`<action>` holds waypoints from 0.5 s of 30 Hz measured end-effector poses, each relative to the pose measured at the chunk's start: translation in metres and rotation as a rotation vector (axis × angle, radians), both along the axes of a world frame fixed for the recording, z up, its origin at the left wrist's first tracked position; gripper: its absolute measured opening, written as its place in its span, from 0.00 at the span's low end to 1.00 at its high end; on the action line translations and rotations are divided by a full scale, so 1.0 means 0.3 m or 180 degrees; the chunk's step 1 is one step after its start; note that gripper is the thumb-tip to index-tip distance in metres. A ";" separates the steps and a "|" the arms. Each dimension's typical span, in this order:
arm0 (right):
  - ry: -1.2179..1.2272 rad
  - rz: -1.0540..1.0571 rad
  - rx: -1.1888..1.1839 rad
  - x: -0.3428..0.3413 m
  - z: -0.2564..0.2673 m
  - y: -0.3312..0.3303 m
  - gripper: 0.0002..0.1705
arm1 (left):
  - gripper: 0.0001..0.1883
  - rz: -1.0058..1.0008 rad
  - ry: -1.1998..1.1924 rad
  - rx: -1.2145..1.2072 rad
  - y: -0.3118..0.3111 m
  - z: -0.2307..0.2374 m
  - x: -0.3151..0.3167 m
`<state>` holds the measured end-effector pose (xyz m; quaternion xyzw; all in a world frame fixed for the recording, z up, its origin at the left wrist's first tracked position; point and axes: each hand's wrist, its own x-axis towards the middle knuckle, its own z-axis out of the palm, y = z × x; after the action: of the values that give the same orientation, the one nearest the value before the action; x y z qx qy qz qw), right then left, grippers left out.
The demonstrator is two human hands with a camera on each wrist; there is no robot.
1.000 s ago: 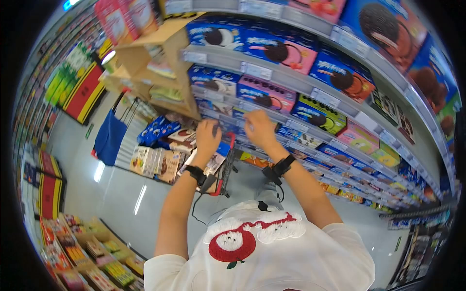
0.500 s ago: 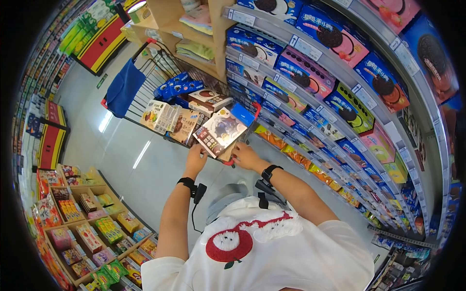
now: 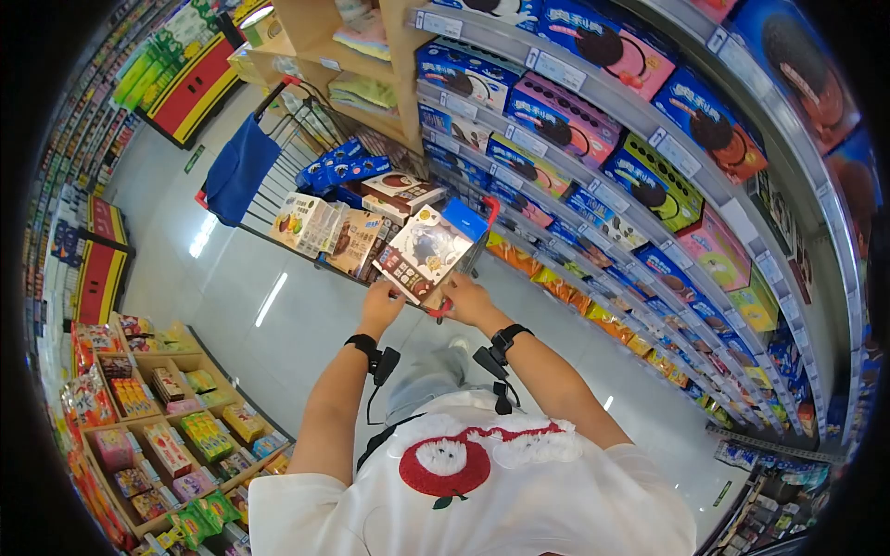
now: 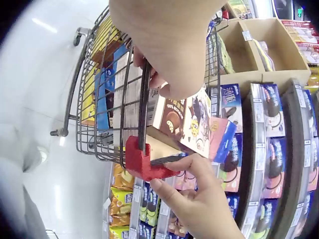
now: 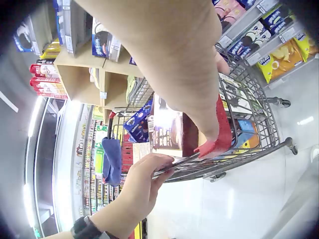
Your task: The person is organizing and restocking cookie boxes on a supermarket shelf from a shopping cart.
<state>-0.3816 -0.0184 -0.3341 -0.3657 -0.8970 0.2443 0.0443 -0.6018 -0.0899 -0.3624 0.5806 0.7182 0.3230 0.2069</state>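
Observation:
My left hand (image 3: pixel 380 307) grips the wire rim at the near end of a shopping cart; the left wrist view shows its fingers round the dark bar (image 4: pixel 145 107). With thumb and fingers, my right hand (image 3: pixel 471 301) holds the cart's red corner piece (image 4: pixel 142 162) beside it. A white and brown box (image 3: pixel 428 245) with a blue edge lies tilted on top of the load, close to both hands. Behind it are a brown box (image 3: pixel 400 192), a blue patterned pack (image 3: pixel 341 167) and some pale cartons (image 3: pixel 306 222).
Shelves of blue cookie boxes (image 3: pixel 556 120) run along the right. A wooden shelf unit (image 3: pixel 406 83) stands close behind the cart. Blue cloth (image 3: pixel 239 171) hangs over the cart's far end. At the lower left is a divided snack display (image 3: pixel 176 417), with grey floor (image 3: pixel 232 296) between.
Both hands were raised over the cart's near end a second ago; they have since come down onto its rim. The view has turned, and the tilted box now shows fully.

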 end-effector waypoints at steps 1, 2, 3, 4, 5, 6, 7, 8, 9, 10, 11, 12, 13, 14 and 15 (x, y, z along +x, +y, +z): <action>-0.0076 -0.0067 -0.0035 0.017 0.012 -0.029 0.25 | 0.07 -0.0006 -0.0018 -0.0048 -0.011 -0.002 0.017; -0.0152 -0.0144 -0.0074 0.037 0.024 -0.057 0.26 | 0.07 -0.0022 -0.0035 -0.0099 -0.025 -0.005 0.039; -0.0024 -0.0250 -0.0083 0.057 0.020 -0.083 0.28 | 0.07 -0.0014 -0.0028 -0.0098 -0.039 -0.010 0.058; 0.0109 -0.0363 -0.0089 0.079 0.012 -0.107 0.29 | 0.07 -0.0010 -0.0016 -0.0093 -0.053 -0.019 0.080; 0.0246 -0.0479 -0.0087 0.097 0.002 -0.131 0.30 | 0.07 -0.0011 0.0002 -0.0081 -0.066 -0.029 0.099; 0.0138 -0.0585 -0.0110 0.116 0.005 -0.157 0.30 | 0.08 -0.0052 0.0022 -0.0161 -0.083 -0.031 0.122; 0.0157 -0.0658 -0.0085 0.123 0.006 -0.179 0.30 | 0.09 -0.0153 0.0033 -0.0106 -0.102 -0.031 0.131; 0.0170 -0.0726 -0.0075 0.136 0.001 -0.201 0.30 | 0.10 -0.0247 0.0039 -0.0067 -0.125 -0.037 0.147; 0.0181 -0.0785 -0.0059 0.150 -0.002 -0.220 0.30 | 0.10 -0.0333 0.0041 -0.0022 -0.147 -0.029 0.166; 0.0195 -0.0836 -0.0036 0.167 0.004 -0.238 0.32 | 0.13 -0.0458 0.0083 -0.0118 -0.169 -0.004 0.180; 0.0239 -0.0857 -0.0014 0.184 0.003 -0.257 0.32 | 0.13 -0.0562 0.0199 -0.0074 -0.197 -0.002 0.199; 0.0279 -0.0878 0.0013 0.202 0.001 -0.276 0.32 | 0.13 -0.0667 0.0309 -0.0027 -0.225 -0.005 0.218; 0.0312 -0.0900 0.0048 0.219 0.001 -0.297 0.33 | 0.14 -0.0773 0.0412 0.0028 -0.252 -0.005 0.234; 0.0281 -0.0970 -0.0080 0.225 0.013 -0.321 0.33 | 0.18 -0.0869 0.0403 -0.0129 -0.280 -0.005 0.234; 0.0256 -0.1011 -0.0113 0.240 0.008 -0.340 0.33 | 0.20 -0.0978 0.0486 -0.0188 -0.300 -0.019 0.244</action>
<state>-0.3096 -0.1204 -0.3316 -0.4936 -0.8210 0.2644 0.1117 -0.5286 -0.1798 -0.3679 0.7001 0.6438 0.2213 0.2155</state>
